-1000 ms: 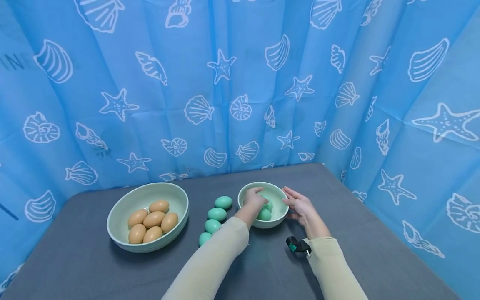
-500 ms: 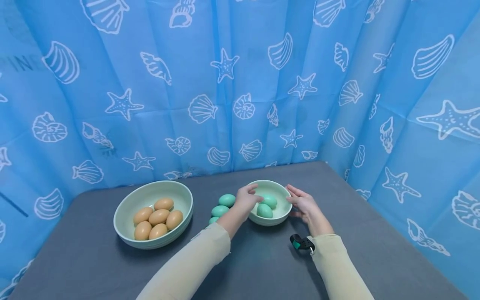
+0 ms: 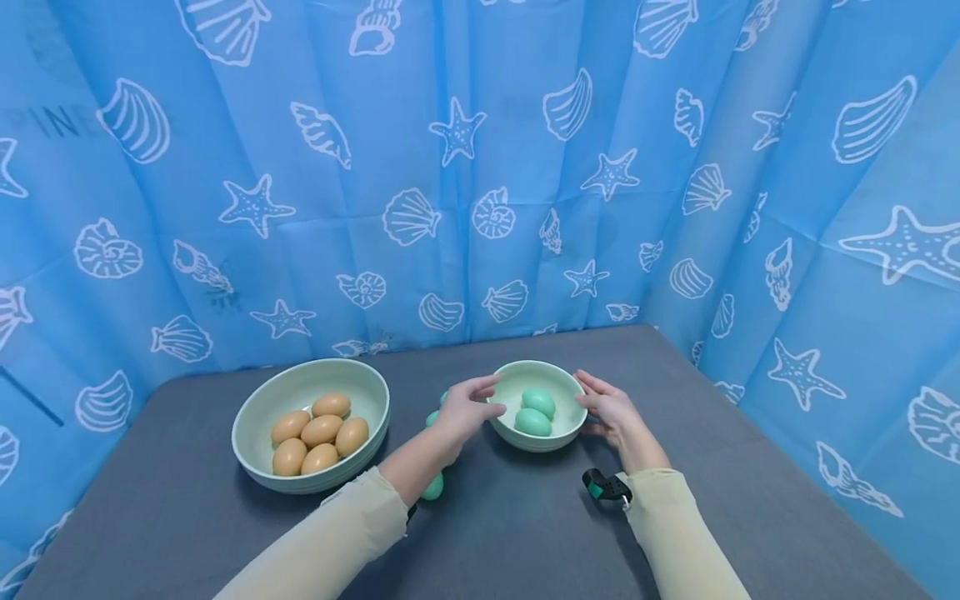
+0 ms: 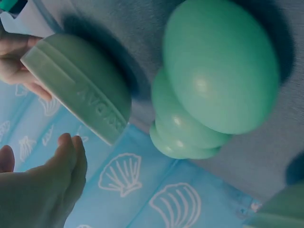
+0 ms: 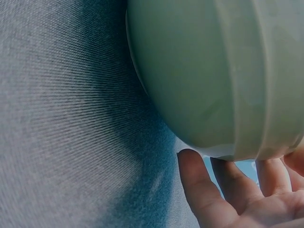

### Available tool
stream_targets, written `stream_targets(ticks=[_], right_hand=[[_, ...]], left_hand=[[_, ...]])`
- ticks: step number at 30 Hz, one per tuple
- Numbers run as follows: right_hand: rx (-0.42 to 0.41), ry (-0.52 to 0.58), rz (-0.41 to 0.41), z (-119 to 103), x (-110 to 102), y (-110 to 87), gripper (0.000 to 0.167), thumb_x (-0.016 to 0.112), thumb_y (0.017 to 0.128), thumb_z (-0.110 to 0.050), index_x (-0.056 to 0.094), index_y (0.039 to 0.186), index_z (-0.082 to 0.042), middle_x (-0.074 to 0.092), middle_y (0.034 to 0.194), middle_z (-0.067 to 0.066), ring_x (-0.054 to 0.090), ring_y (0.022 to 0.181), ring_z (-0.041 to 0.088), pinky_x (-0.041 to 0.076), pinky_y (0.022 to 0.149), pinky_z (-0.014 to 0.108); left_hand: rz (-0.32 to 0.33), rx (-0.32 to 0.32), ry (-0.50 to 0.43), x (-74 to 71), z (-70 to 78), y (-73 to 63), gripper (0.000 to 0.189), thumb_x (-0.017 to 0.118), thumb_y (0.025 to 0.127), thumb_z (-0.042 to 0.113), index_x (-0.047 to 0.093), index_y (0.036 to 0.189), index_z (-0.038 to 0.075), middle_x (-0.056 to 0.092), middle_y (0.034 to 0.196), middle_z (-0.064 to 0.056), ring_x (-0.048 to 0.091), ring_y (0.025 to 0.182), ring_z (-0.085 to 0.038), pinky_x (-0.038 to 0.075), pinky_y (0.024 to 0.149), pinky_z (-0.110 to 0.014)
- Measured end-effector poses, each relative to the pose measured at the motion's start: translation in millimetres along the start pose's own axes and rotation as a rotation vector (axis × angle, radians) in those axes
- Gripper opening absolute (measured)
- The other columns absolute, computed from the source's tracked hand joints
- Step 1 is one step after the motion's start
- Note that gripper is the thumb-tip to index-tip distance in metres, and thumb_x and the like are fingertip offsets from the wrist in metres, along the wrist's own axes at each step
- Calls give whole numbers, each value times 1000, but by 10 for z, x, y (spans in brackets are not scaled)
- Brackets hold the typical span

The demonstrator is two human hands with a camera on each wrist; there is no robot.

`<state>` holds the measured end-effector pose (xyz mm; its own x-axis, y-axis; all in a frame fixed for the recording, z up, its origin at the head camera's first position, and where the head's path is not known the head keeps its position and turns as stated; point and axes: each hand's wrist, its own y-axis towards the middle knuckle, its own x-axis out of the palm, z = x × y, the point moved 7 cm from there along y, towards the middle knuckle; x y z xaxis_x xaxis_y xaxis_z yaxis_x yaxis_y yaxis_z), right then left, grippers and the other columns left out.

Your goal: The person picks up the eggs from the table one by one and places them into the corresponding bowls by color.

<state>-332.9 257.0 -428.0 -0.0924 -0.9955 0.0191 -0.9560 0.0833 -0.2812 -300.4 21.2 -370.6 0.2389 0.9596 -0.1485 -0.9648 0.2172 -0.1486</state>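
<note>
My left hand hovers just left of the small pale green bowl, its fingers and thumb parted around nothing. Two green eggs lie inside that bowl. On the bowl's far right side, my right hand holds the wall, thumb by the rim and fingers against the outside. Beneath my left forearm, a row of green eggs is partly hidden on the table; the left wrist view shows a green egg up close with others behind it.
A larger pale green bowl with several brown eggs stands on the left of the grey table. A black strap-like piece hangs at my right cuff. The blue shell-patterned curtain surrounds the back and right.
My left hand has come out of the small bowl and moved left, uncovering the two green eggs inside. My right hand stays at the bowl. The view has shifted slightly.
</note>
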Motion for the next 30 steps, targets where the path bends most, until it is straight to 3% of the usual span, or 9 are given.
stream_targets(ticks=[13, 19, 23, 30], right_hand=[[2, 0, -4, -3, 15, -9, 57, 47, 101, -2, 28, 154, -11, 25, 157, 7, 30, 140, 37, 35, 105, 61], [6, -29, 5, -8, 5, -29, 57, 48, 101, -4, 29, 154, -12, 28, 156, 5, 36, 137, 35, 50, 91, 47], [13, -34, 11, -12, 6, -43, 56, 49, 101, -6, 30, 153, -13, 28, 155, 5, 37, 137, 34, 53, 84, 41], [3, -28, 11, -14, 10, -49, 56, 48, 101, -4, 29, 153, -12, 28, 156, 6, 36, 137, 34, 50, 92, 48]], left_hand=[[-17, 24, 38, -216, -50, -209, 47, 65, 92, 4, 54, 138, 4, 53, 137, -19, 38, 135, -37, 38, 106, -53], [-21, 20, 54, -285, -84, -281, 49, 66, 92, 5, 53, 139, 4, 54, 137, -19, 42, 132, -38, 43, 102, -49], [-21, 22, 61, -320, -90, -323, 49, 67, 91, 5, 54, 138, 4, 55, 135, -18, 45, 129, -39, 47, 99, -47], [-38, 44, 70, -359, -63, -421, 49, 67, 91, 5, 53, 139, 4, 54, 136, -19, 46, 127, -42, 47, 98, -49]])
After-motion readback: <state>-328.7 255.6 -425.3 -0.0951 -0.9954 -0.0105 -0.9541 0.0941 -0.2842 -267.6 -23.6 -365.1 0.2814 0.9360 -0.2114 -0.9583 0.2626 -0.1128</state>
